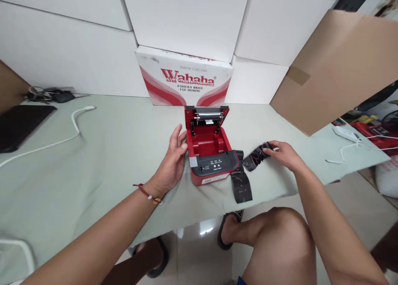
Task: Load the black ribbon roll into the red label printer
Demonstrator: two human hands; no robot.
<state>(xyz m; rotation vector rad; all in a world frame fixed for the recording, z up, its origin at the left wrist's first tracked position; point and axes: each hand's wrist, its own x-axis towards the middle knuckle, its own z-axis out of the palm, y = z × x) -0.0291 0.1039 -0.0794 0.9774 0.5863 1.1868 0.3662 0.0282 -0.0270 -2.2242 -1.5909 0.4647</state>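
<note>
Fingers (275, 145) of the right hand (285, 155) are closed in a pinch on the upper end of a black marbled strip (255, 158), which is held just to the right of a red printer (212, 147) on a table draped in pale green cloth (115, 152). At the printer's left wall, the left hand (171, 164) is set with its thumb and fingers loosely parted; its fingertips are laid by the wall, but whether any pressure is applied cannot be told. A red bracelet (148, 194) is worn on the left wrist.

The printer is placed near the table's front edge, its lid (206, 115) raised and its red inner bay exposed. A dark control panel (214, 164) is seen along its front, with a grey patch (193, 162) stuck at the left corner. Beside its right front corner, a second black strip (241, 186) is draped toward the table edge; whether the two strips are joined cannot be made out.

Behind the printer, a red-and-white Wahaha box (188, 84) is stood against stacked white cartons (186, 19). At far left, a white cable (74, 125) and keys (43, 95) are left on the cloth.
</note>
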